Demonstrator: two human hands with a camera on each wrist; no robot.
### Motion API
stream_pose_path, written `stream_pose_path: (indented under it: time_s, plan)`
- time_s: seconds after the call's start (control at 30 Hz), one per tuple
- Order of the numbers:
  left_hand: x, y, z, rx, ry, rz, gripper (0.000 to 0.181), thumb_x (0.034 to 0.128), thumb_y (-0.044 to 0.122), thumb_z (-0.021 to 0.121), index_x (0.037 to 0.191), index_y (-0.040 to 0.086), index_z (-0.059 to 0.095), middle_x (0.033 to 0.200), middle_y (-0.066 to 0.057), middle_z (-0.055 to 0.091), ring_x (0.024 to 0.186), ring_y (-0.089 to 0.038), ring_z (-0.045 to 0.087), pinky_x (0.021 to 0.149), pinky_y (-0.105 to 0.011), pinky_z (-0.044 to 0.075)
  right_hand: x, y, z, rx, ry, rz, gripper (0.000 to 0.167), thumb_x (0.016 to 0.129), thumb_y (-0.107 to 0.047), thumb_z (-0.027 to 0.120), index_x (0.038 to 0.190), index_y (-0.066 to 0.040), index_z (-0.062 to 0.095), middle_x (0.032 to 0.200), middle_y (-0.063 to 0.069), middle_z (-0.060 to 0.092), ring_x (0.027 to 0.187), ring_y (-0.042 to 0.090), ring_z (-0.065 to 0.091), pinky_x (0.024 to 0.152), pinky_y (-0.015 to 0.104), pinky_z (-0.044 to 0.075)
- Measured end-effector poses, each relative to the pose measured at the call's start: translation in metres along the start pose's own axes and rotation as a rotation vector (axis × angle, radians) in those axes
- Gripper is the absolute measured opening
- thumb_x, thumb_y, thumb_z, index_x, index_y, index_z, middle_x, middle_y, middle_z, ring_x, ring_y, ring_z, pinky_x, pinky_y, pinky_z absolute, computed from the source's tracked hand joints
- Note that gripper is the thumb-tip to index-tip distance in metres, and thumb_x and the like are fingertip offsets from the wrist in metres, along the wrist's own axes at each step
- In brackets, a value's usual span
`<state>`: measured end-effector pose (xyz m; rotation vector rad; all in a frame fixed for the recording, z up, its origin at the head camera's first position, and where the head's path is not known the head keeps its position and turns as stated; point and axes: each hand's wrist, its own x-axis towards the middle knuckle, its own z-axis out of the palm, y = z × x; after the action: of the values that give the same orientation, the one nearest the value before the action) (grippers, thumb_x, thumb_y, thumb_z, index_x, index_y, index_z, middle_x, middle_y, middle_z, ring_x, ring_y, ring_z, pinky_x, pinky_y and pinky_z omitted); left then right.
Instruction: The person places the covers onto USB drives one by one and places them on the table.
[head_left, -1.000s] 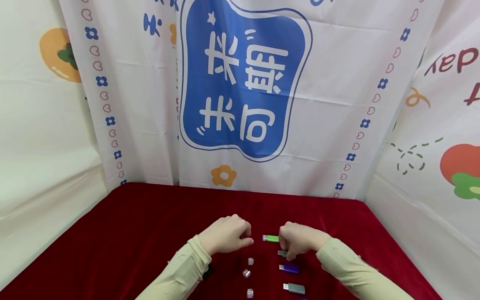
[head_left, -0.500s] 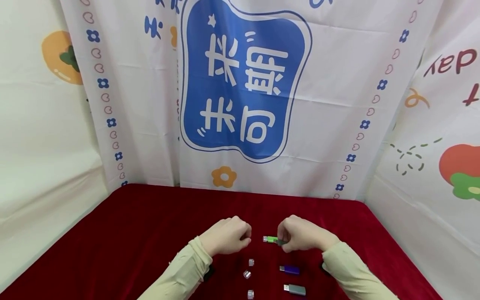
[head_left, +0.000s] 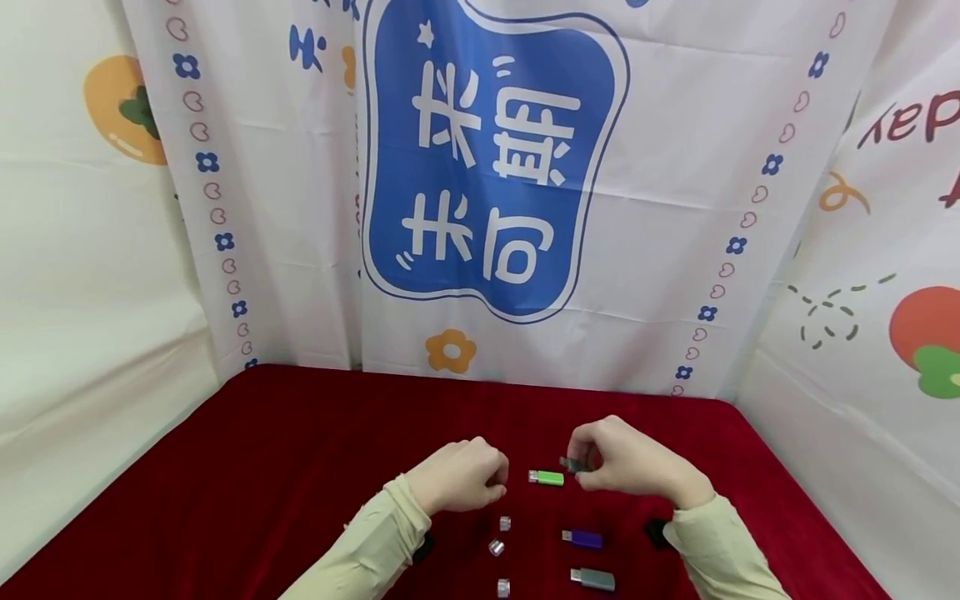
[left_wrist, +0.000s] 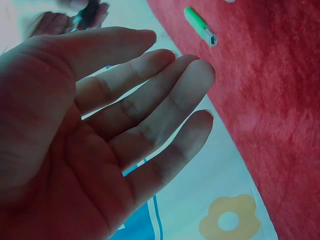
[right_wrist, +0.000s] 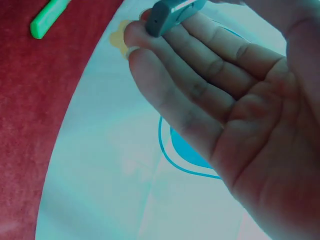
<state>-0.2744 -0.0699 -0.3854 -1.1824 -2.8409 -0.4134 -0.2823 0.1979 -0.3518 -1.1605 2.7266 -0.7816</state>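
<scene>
Between thumb and fingertips my right hand (head_left: 630, 457) pinches a dark grey USB stick (head_left: 572, 465), lifted just beyond and right of the green USB stick (head_left: 547, 477) on the cloth. In the right wrist view the grey stick (right_wrist: 175, 15) lies against the fingertips. My left hand (head_left: 459, 475) hovers left of the green stick with loosely bent fingers; the left wrist view shows its palm (left_wrist: 95, 155) holding nothing. Below it, a column of clear caps (head_left: 505, 523) lies on the cloth. Nearer me are a purple stick (head_left: 583, 539) and another grey stick (head_left: 594, 579).
Dark red cloth (head_left: 300, 467) covers the table. A printed white curtain (head_left: 660, 167) hangs behind it, with more fabric at both sides. Dark objects show beside both forearms, the right one (head_left: 657, 533) partly behind the sleeve.
My right hand has picked up the grey stick from between the green and purple ones, carrying it away from me, then slightly right. The left hand has barely moved.
</scene>
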Motion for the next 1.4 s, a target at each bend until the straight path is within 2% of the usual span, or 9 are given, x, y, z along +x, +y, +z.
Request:
stream_pose_path:
  time_s: [0.43, 0.67, 1.17, 1.4]
  plan:
    - [0.003, 0.002, 0.008, 0.016, -0.06, 0.014, 0.009, 0.0886, 0.016, 0.074, 0.08, 0.018, 0.07, 0.071, 0.014, 0.056, 0.056, 0.0, 0.05, 0.054, -0.018, 0.044, -0.006, -0.001, -0.01, -0.014, 0.047, -0.019, 0.024, 0.077, -0.002, 0.074, 0.083, -0.023, 0.065, 0.077, -0.01, 0.063, 0.067, 0.011, 0.059, 0.061, 0.028, 0.053]
    - [0.003, 0.002, 0.009, 0.033, -0.075, 0.001, 0.009, 0.0872, 0.017, 0.075, 0.08, 0.017, 0.07, 0.071, 0.013, 0.056, 0.056, -0.001, 0.05, 0.054, -0.019, 0.044, -0.007, -0.003, -0.011, -0.012, 0.079, -0.035, 0.023, 0.078, 0.0, 0.074, 0.084, -0.02, 0.065, 0.076, -0.009, 0.062, 0.067, 0.011, 0.059, 0.062, 0.028, 0.053]
    - [0.005, 0.007, 0.022, 0.067, -0.125, -0.013, 0.015, 0.0823, 0.025, 0.081, 0.079, 0.016, 0.069, 0.063, 0.013, 0.052, 0.053, 0.0, 0.049, 0.053, -0.019, 0.043, -0.009, -0.006, -0.013, 0.006, 0.105, -0.045, 0.02, 0.081, -0.001, 0.074, 0.087, -0.018, 0.065, 0.077, -0.009, 0.062, 0.067, 0.009, 0.06, 0.064, 0.027, 0.054]
    - [0.006, 0.009, 0.026, 0.094, -0.111, 0.012, 0.021, 0.0791, 0.024, 0.084, 0.072, 0.018, 0.065, 0.06, 0.013, 0.049, 0.052, -0.001, 0.047, 0.051, -0.018, 0.04, -0.01, -0.005, -0.012, -0.005, 0.115, -0.049, 0.021, 0.081, -0.001, 0.073, 0.087, -0.019, 0.065, 0.078, -0.009, 0.062, 0.067, 0.01, 0.06, 0.064, 0.027, 0.054]
